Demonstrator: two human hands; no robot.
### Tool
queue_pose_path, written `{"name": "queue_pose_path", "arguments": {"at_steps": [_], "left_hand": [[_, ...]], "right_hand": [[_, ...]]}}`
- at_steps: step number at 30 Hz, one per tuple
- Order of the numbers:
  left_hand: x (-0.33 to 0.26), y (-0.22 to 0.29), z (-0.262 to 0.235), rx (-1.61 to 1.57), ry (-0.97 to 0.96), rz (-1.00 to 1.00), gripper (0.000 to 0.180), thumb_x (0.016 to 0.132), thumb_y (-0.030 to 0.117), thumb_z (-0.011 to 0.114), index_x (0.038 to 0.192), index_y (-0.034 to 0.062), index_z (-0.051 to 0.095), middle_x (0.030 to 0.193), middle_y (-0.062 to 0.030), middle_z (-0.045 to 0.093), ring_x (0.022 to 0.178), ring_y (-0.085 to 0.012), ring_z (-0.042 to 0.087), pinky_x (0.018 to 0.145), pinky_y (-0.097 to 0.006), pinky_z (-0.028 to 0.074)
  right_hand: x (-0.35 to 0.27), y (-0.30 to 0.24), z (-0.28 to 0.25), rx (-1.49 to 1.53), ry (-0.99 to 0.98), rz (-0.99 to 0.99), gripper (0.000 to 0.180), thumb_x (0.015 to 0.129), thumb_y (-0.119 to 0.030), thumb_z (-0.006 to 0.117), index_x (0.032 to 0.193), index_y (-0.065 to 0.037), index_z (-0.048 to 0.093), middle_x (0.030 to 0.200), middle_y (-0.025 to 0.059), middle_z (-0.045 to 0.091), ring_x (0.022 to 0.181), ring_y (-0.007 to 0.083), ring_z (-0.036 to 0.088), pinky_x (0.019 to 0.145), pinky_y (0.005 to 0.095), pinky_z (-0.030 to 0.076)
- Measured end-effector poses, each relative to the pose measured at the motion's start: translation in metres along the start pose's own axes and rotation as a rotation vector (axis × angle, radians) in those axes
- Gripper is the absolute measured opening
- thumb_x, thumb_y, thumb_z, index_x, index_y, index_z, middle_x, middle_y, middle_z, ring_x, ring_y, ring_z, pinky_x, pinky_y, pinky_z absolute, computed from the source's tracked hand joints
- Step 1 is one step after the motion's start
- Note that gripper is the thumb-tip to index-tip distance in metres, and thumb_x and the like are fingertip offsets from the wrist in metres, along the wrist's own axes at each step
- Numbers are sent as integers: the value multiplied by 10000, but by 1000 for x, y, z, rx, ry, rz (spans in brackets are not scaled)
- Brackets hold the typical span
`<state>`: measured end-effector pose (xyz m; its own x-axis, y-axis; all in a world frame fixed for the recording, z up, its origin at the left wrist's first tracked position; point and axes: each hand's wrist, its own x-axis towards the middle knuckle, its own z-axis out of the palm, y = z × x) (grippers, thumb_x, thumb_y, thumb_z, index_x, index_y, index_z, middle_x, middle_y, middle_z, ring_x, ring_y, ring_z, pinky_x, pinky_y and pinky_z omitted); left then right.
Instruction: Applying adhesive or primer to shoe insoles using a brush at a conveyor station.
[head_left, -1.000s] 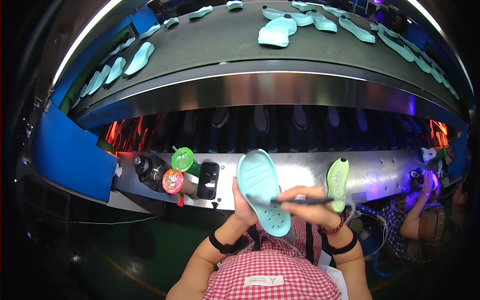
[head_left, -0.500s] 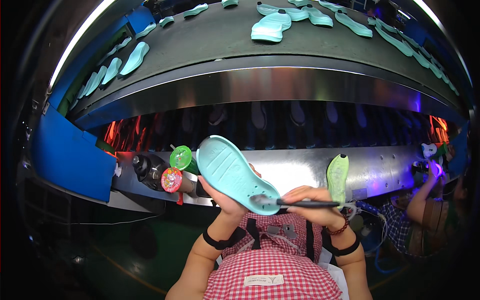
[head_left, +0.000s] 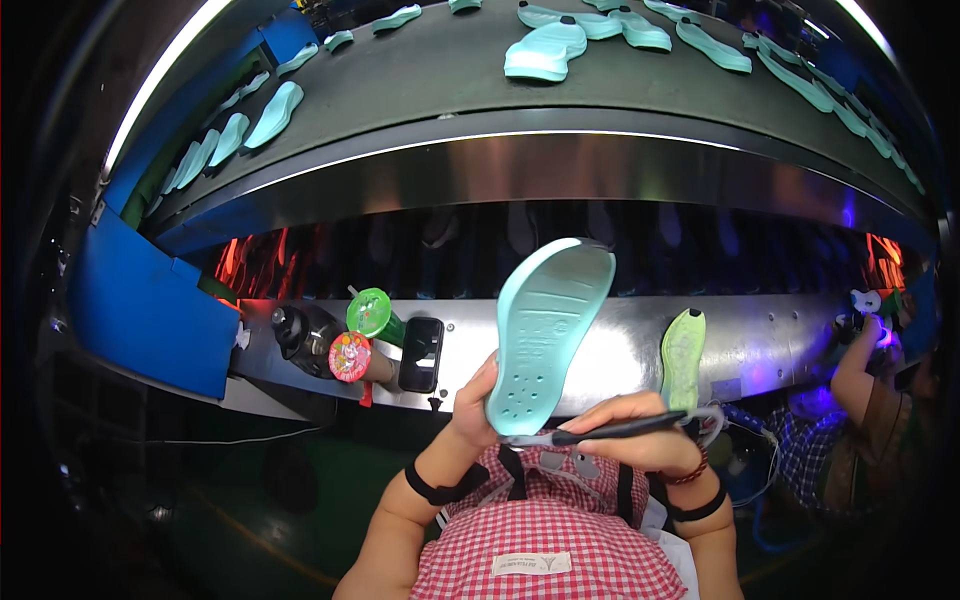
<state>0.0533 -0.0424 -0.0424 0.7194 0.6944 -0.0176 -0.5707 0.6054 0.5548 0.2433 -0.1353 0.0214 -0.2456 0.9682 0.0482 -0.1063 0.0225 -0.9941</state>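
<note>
Currently, the left hand [head_left: 476, 405] grips by its lower side the pale turquoise, foot-shaped sole [head_left: 548, 325], which is raised over the shiny metal table [head_left: 630, 340]. The right hand [head_left: 655, 452] grips a black-handled brush [head_left: 625, 427], its tip beside the sole's lower end.

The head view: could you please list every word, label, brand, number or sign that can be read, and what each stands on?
No text reads clearly enough to quote.
White label on the red checked apron: dark print, too small.
Green lid: pale markings, too blurred.
Red-pink lid: colourful print, too blurred.
Turquoise sole: faint marks, unreadable.
</note>
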Motion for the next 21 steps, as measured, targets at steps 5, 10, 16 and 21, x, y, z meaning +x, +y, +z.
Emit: {"name": "queue_pose_path", "arguments": {"at_steps": [5, 10, 16, 21], "left_hand": [[11, 18, 12, 28, -49, -263, 439, 884, 259, 394, 1216, -27, 371, 1092, -149, 524, 975, -201, 547, 827, -328, 458], [12, 35, 17, 201, -54, -544, 507, 861, 280, 449, 1239, -43, 352, 1107, -176, 516, 964, -210, 555, 797, -314, 471], [11, 45, 28, 518, -60, -659, 613, 800, 325, 493, 1242, -73, 347, 1175, -204, 471, 1039, -245, 501, 891, -332, 392], [3, 61, 13, 422, -115, -541, 584, 794, 316, 471, 1223, -71, 383, 1141, -198, 502, 981, -222, 535, 847, -317, 421]], "right_hand": [[6, -13, -3, -261, -141, -100, 214, 725, -3, 635, 938, -7, 613, 914, 119, 633, 812, 193, 623, 736, 274, 492], [5, -28, -26, -258, -245, -253, 222, 719, -9, 637, 940, -13, 611, 947, 138, 624, 867, 241, 617, 767, 309, 491], [8, -42, -38, -491, -468, -196, 250, 699, 9, 637, 944, -33, 613, 957, 130, 623, 882, 242, 612, 755, 299, 490], [4, -32, -41, -359, -254, -238, 229, 691, 31, 641, 918, 3, 624, 944, 156, 624, 885, 264, 613, 766, 310, 494]]}}
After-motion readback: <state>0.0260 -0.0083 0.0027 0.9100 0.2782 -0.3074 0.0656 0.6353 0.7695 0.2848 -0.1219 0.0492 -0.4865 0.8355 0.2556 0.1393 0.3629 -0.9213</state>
